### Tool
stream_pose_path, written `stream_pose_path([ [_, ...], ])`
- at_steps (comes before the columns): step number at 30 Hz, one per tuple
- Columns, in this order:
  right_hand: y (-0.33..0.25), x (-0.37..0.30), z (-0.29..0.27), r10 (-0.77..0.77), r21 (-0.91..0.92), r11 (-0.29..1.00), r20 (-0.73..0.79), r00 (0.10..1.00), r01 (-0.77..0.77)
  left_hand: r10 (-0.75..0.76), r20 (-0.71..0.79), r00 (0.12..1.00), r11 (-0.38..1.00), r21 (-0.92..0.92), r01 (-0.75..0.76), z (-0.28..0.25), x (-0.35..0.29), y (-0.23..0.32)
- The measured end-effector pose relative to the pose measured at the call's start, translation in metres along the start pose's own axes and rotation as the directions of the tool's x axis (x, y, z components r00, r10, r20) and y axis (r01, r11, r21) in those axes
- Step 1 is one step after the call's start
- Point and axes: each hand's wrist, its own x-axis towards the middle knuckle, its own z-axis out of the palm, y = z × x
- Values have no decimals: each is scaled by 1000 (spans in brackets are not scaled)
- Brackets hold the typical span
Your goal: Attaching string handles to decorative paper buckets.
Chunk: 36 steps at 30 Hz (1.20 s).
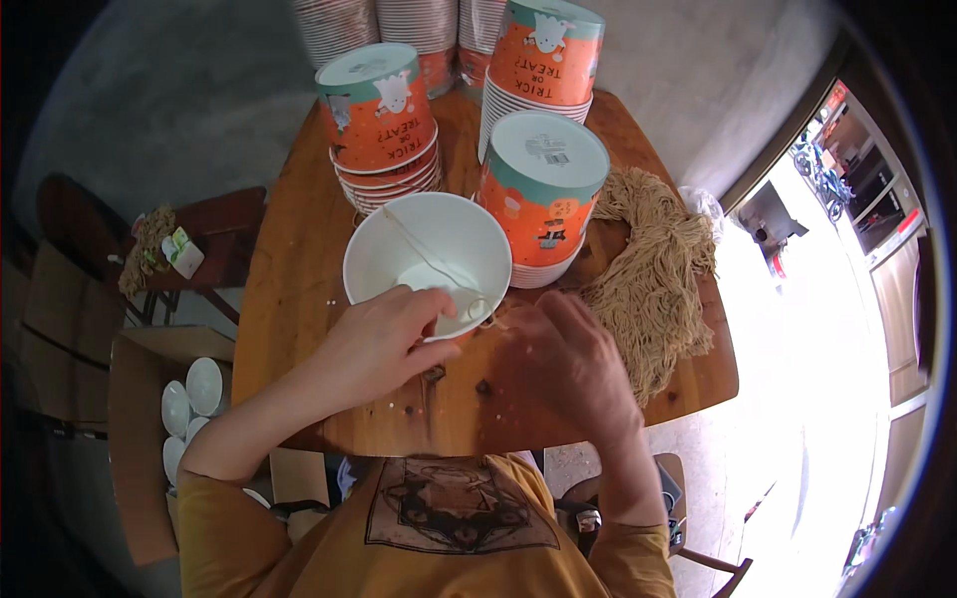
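Observation:
A white-lined paper bucket (380, 253) sits on the wooden table with its open mouth facing me. A thin tan cord (424, 249) lies across its inside, and a loop of it shows at the near rim. My left hand (384, 334) is closed at that rim, fingers inside and thumb outside. Just right of the rim, my right hand (573, 349) is smeared by motion; its fingertips are near the cord's end, and whether they grip it does not show. Beside my right hand a thick bundle of tan cords (653, 289) drapes over the table.
Upside-down stacks of orange buckets stand behind: a left stack (374, 120), a near right stack (548, 199) and a far right stack (546, 60). Wrapped bucket stacks (419, 25) are at the back. A cardboard box (145, 429) with several white-lined buckets stands at lower left.

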Motion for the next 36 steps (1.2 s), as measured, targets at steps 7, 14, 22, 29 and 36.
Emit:
stream_pose_path([
  [7,8,40,15,-124,214,970,11,992,119,507,-97,857,765,509,-395,-13,-37,-32],
  [14,-3,61,55,-91,149,986,146,985,69,305,-302,903,926,315,-207,-4,-48,-36],
  [22,-1,60,60,-89,181,981,68,994,75,144,-442,885,963,270,-22,24,-22,-15],
  [29,-5,60,56,-100,217,971,6,995,97,121,-498,859,950,310,45,30,-22,-13],
  [36,-2,56,59,-71,99,992,-29,997,74,122,-410,904,936,350,32,30,-20,-13],
])
